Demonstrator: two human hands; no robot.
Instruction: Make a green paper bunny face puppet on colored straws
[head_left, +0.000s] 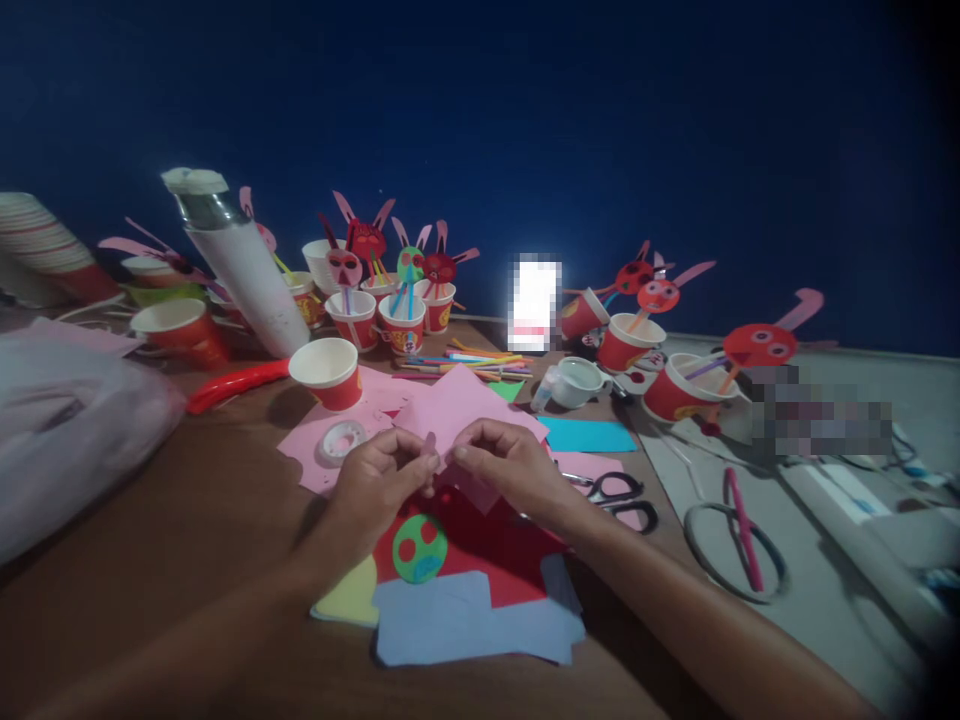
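Note:
Both hands meet over the paper pile at the middle. My left hand [386,480] is closed, thumb and fingers pinching a small pink paper piece [429,443]. Beside it, nearly touching, my right hand [510,465] is closed in a pinch; what sits between its fingertips is too small to name. Pink paper [457,400] lies behind and under the hands. A green round face [420,548] with red eyes rests on red paper [517,565] just below them. The tape roll [339,442] is left of my left hand, and black-handled scissors [619,490] lie right of my right hand.
Paper cups with rabbit-like faces [410,264] line the back. A white bottle [244,285] leans at the left, near a plastic bag [75,430] and an upright cup [326,370]. Coloured sticks [480,362], blue paper [589,435] and a glass cup [577,382] are beyond the hands.

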